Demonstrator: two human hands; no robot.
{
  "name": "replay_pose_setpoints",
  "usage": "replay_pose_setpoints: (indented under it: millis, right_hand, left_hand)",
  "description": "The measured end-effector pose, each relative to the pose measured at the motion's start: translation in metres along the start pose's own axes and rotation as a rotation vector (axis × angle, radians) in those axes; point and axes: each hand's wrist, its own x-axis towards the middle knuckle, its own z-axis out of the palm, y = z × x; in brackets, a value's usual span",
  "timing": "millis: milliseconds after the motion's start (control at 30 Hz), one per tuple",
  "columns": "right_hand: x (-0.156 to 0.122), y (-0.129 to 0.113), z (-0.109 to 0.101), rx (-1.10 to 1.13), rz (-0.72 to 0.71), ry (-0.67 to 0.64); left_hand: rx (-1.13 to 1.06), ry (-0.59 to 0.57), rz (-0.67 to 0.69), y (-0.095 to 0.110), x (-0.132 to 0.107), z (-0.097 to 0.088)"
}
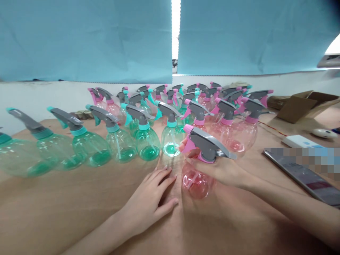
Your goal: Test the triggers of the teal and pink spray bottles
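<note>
A pink spray bottle (pixel 198 182) with a grey and pink trigger head is gripped round its neck by my right hand (pixel 220 170). The bottle is roughly upright, near the table's middle; whether its base touches the tabletop I cannot tell. My left hand (pixel 155 193) lies on the wooden table (pixel 106 212) to the left of that bottle, fingers spread, holding nothing. Just beyond the hands stands a row of green spray bottles (pixel 147 145), running off to the left. Several other pink spray bottles (pixel 239 136) stand behind my right hand.
More pink and green spray bottles (pixel 111 106) crowd the back, partly hidden. To the right lie a phone (pixel 300 177), a white box-shaped item (pixel 299 141), a white computer mouse (pixel 324 133) and an open cardboard box (pixel 300 106). Blue blinds (pixel 85 39) hang behind the table.
</note>
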Motion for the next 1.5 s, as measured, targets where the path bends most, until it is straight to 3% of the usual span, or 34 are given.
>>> replay_pose_setpoints:
  millis: [867,1100,1300,1500]
  right_hand:
    - [0.0026,0.0015,0.0023,0.146,-0.006,-0.032]
    - [0.0030,0.0028,0.0032,0.149,0.050,-0.057]
    - [0.0039,0.0041,0.0033,0.335,0.132,-0.094]
    - [0.0031,0.0013,0.0031,0.288,0.059,-0.047]
  left_hand:
    - [0.006,0.005,-0.006,-0.0002,0.0005,0.0003]
    - [0.014,-0.001,0.000,-0.0005,0.0002,0.0005]
    - [0.026,0.001,-0.002,-0.0002,0.0004,0.0003]
    - [0.006,0.013,0.000,-0.0003,0.0003,0.0007]
